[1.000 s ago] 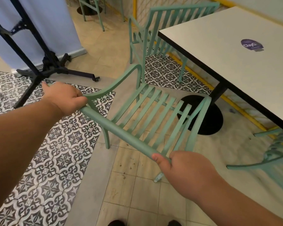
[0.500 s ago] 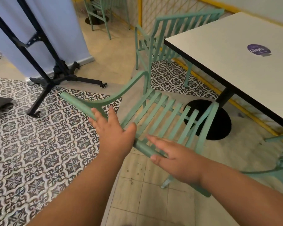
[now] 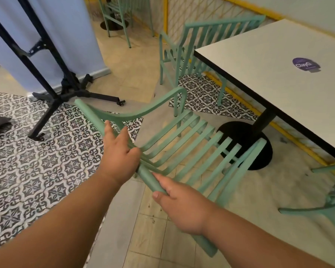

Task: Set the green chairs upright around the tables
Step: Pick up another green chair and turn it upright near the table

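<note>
Both hands on top rail of green slatted chair [image 3: 184,149], beside white table [image 3: 278,78].
Right hand [image 3: 184,207] wraps the rail; left hand [image 3: 118,157] rests on it, fingers spread, loose. Step: positioning this chair; next likely needs square alignment toward table. Count: four green chairs at least partly visible, one table, one black stand [image 3: 52,89].

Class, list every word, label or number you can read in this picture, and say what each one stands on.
"ClayG": white letters on the purple round sticker on the white table top.
Smaller print on the same sticker: too small to read.
No other text is visible.
</note>
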Motion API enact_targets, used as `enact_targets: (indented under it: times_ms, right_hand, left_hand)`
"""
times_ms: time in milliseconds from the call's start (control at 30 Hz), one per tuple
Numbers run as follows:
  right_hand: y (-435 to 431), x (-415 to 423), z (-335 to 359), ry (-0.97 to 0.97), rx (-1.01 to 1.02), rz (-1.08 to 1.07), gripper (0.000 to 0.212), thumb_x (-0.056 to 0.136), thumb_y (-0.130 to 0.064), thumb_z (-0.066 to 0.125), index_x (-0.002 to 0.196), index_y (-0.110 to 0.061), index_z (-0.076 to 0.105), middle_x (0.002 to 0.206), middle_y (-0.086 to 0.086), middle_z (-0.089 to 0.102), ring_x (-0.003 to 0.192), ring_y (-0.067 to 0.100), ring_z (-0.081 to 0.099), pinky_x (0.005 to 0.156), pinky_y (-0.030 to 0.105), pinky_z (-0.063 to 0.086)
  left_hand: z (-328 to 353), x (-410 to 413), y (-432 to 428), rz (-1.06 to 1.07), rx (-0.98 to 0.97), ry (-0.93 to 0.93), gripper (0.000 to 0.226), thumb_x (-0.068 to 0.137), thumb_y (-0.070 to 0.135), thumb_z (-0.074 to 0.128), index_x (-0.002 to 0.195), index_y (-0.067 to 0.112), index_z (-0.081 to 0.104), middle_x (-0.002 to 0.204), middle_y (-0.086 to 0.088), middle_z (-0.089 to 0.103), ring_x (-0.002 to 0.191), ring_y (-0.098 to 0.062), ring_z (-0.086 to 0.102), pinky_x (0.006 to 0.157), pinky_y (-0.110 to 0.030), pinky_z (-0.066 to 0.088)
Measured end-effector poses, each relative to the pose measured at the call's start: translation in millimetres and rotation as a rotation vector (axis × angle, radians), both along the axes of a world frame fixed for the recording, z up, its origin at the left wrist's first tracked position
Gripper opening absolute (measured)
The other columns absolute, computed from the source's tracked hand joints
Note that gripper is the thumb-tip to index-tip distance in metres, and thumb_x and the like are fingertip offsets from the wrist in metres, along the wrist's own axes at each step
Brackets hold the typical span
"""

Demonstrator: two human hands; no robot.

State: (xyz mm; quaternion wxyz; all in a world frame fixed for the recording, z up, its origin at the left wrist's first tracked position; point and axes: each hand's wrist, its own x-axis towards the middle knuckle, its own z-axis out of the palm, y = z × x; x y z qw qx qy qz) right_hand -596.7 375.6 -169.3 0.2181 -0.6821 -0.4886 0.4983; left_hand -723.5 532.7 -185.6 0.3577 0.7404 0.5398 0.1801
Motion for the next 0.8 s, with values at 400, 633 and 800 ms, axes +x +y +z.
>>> enact_targets:
  times_ms: [400,633,800]
  right_hand:
    - [36.1,-38.2,-11.9,-0.008,0.105,-0.100,0.049,0.108,-0.040,0.044,0.156,-0.041,0.033,0.130,-0.001,0.062,0.108,0.023,0.062,0.094,0.038,0.051]
    - [47.4,-53.4,-12.9,-0.032,0.139,-0.135,0.048,0.108,-0.040,0.043,0.155,-0.035,0.036,0.132,0.001,0.061,0.114,0.024,0.060,0.099,0.044,0.051]
    - [40.3,-53.9,2.5,-0.059,0.087,-0.088,0.051,0.110,-0.039,0.041,0.159,-0.030,0.032,0.147,0.002,0.053,0.128,0.022,0.054,0.108,0.039,0.044]
  left_hand:
    - [4.8,-10.8,47.4,-0.077,0.022,0.066,0.070,0.094,0.013,0.053,0.160,0.017,0.030,0.170,0.006,-0.016,0.156,-0.020,0.004,0.125,-0.039,0.020]
    - [4.7,-18.2,60.9,-0.098,0.014,0.092,0.070,0.094,0.014,0.052,0.160,0.016,0.030,0.170,0.007,-0.017,0.157,-0.019,0.001,0.126,-0.045,0.021]
    - [17.5,-20.4,49.1,-0.125,0.008,0.251,0.081,0.100,0.027,0.046,0.162,0.013,-0.004,0.167,-0.011,-0.026,0.155,-0.030,-0.018,0.127,-0.047,-0.002]
